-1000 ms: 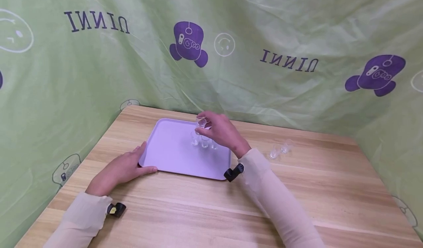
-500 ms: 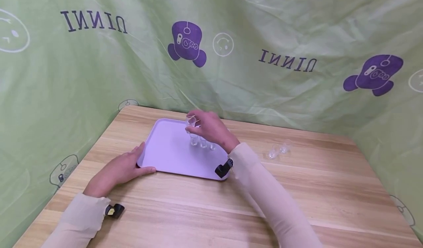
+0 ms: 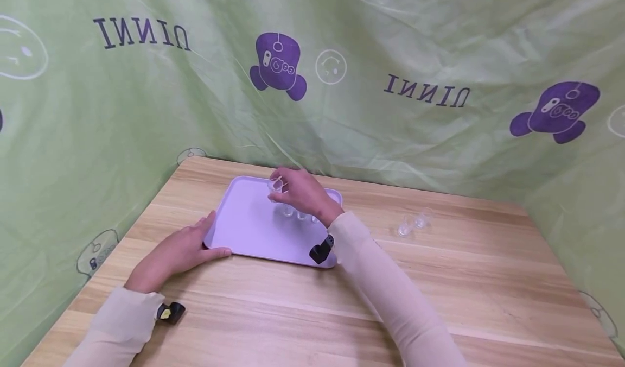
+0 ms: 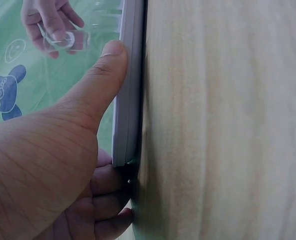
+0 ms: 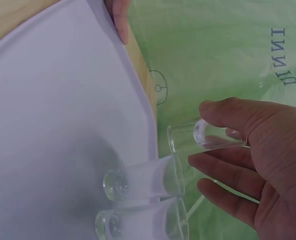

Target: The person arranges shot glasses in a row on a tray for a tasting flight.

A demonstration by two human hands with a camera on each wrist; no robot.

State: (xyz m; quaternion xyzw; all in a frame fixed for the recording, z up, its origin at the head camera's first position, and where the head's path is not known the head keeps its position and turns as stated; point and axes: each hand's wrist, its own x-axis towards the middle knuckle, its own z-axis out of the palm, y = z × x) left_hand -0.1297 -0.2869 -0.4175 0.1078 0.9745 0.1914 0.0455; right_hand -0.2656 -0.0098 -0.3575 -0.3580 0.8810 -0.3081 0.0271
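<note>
My right hand (image 3: 303, 193) holds a small clear shot glass (image 3: 275, 187) between thumb and fingers, above the back half of the lilac tray (image 3: 249, 231). Beneath that hand several similar glasses stand upright in a row on the tray, partly hidden; one standing glass (image 5: 142, 179) shows well in the right wrist view, just beside the held one. My left hand (image 3: 183, 250) grips the tray's near left corner. Its thumb (image 4: 95, 85) lies against the front edge in the left wrist view, and the other fingers bend round the side.
To the right of the tray, two more clear glasses (image 3: 405, 227) stand close together on the wooden table (image 3: 469, 280). A green printed curtain (image 3: 371, 133) hangs right behind the table and along both sides.
My right hand has carried the glass leftward over the tray, past the standing row, and lowered it slightly. The left hand stays on the corner.
</note>
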